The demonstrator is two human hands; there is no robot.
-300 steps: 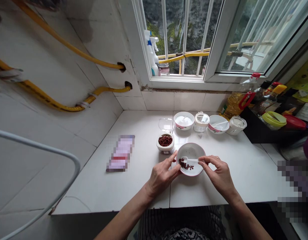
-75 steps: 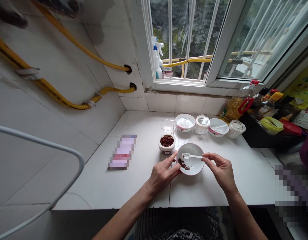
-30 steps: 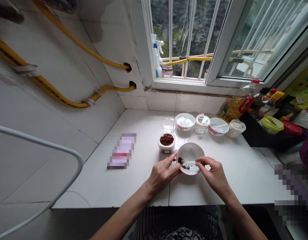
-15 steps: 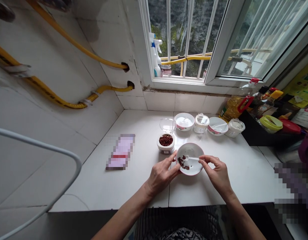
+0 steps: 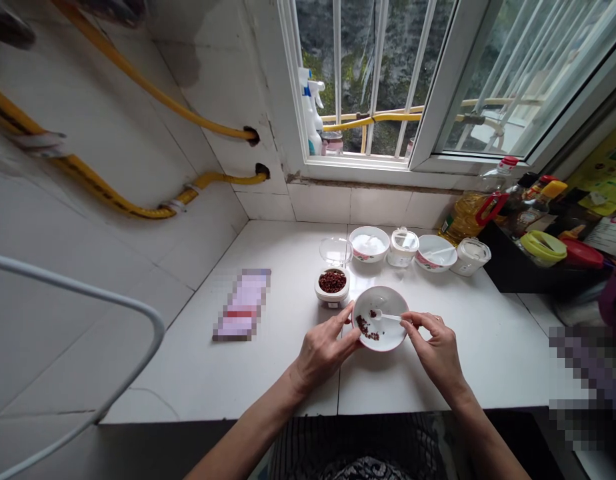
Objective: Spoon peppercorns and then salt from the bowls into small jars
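Your white spoon (image 5: 389,317) has shifted rightward in the bowl (image 5: 391,335); your right fingers (image 5: 414,317) pinch it, your left fingers (image 5: 343,315) grip the bowl's left side.

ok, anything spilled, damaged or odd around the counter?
No spill shows around the bowl. Two worn spots: the edge below the window looks brown and chipped, and the wall holes for the yellow hoses look rough. Otherwise nothing stands out.
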